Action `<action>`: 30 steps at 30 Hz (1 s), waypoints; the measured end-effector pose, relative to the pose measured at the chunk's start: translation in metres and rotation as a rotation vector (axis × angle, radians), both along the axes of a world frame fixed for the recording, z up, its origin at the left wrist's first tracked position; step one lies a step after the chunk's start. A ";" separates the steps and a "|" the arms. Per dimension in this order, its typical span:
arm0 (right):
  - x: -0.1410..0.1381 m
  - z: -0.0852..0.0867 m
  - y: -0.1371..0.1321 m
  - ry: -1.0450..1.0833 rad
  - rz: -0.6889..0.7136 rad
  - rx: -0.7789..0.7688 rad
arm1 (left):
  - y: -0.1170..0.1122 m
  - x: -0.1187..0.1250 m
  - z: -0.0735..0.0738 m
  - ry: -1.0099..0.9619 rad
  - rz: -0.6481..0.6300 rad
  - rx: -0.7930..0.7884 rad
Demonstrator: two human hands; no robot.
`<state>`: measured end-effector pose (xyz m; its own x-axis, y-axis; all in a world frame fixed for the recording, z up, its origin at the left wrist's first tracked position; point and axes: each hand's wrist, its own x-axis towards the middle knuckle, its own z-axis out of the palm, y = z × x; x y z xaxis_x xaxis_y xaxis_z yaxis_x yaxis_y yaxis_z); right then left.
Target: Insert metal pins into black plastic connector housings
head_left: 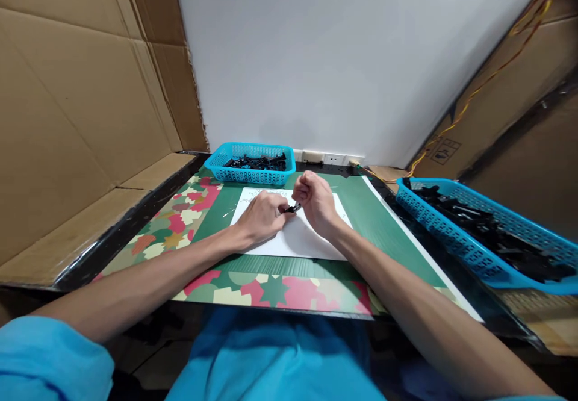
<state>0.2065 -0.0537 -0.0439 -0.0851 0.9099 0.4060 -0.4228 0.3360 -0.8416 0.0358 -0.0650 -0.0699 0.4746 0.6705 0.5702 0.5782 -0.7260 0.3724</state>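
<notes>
Both of my hands meet over a white sheet of paper (pixel 298 238) lying on a green mat (pixel 383 226). My left hand (pixel 264 215) rests on the paper with its fingers pinched around a small black part (pixel 292 209). My right hand (pixel 313 199) is curled into a fist just right of it, its fingers closed at the other end of the same black part. What the part is exactly is too small to tell.
A blue basket (pixel 250 163) of black parts stands at the back of the mat. A longer blue basket (pixel 474 232) with black parts lies at the right. Cardboard walls rise on the left and right. A camouflage-patterned sheet (pixel 189 211) covers the table's left and front.
</notes>
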 end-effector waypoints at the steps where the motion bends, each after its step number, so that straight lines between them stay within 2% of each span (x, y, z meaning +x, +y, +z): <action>1: 0.007 0.008 0.000 -0.015 -0.047 0.044 | 0.000 -0.001 0.000 -0.022 -0.003 0.020; 6: 0.051 0.044 0.000 -0.080 -0.223 0.258 | -0.001 -0.011 0.009 -0.122 -0.032 0.250; 10: 0.071 0.053 -0.003 -0.351 -0.331 0.301 | -0.003 -0.018 0.019 -0.170 -0.022 0.405; 14: 0.072 0.054 -0.010 -0.629 -0.296 0.360 | -0.006 -0.020 0.025 -0.160 -0.017 0.465; 19: 0.068 0.063 -0.022 -0.701 -0.265 0.443 | -0.007 -0.021 0.027 -0.164 -0.027 0.519; 22: 0.067 0.069 -0.026 -0.822 -0.262 0.570 | -0.006 -0.022 0.028 -0.153 -0.004 0.513; 26: 0.062 0.067 -0.026 -1.010 -0.231 0.727 | -0.005 -0.024 0.026 -0.145 0.004 0.495; 30: 0.054 0.061 -0.026 -1.056 -0.179 0.789 | -0.004 -0.025 0.024 -0.149 -0.006 0.506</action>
<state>0.2610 -0.0802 0.0176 -0.5881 0.4944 0.6401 0.4092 0.8645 -0.2918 0.0105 -0.0690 -0.0456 0.3663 0.2914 0.8837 0.5411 -0.8393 0.0525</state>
